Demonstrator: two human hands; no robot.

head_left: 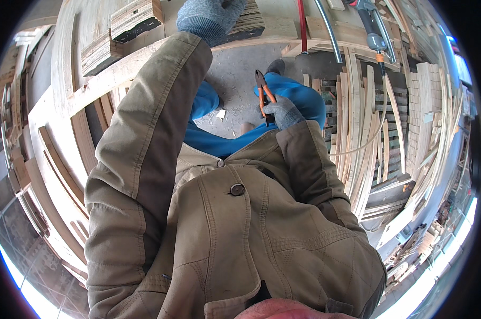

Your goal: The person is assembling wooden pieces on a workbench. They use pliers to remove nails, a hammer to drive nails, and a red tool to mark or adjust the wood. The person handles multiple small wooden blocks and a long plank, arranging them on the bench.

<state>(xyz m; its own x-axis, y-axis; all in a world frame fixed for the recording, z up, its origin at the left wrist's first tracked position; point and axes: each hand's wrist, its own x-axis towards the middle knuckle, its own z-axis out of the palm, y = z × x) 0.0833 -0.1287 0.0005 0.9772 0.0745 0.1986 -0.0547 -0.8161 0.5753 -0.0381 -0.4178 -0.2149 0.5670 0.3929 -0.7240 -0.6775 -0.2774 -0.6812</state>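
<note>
My right hand, in a grey glove, is closed around pliers with orange handles and dark jaws. The jaws point away from me, above my blue trousers. My left hand, gloved too, reaches over the far wooden bench. It is beside a thick layered wooden block, and its fingers are cut off by the upper edge of the picture, so their grip is hidden. Left of that hand lie two more layered wooden blocks, one behind the other.
A red bar and a grey metal bar stick out over the bench edge. A grey power tool with a hose lies at the far right. Wooden strips are stacked on the right; long boards on the left.
</note>
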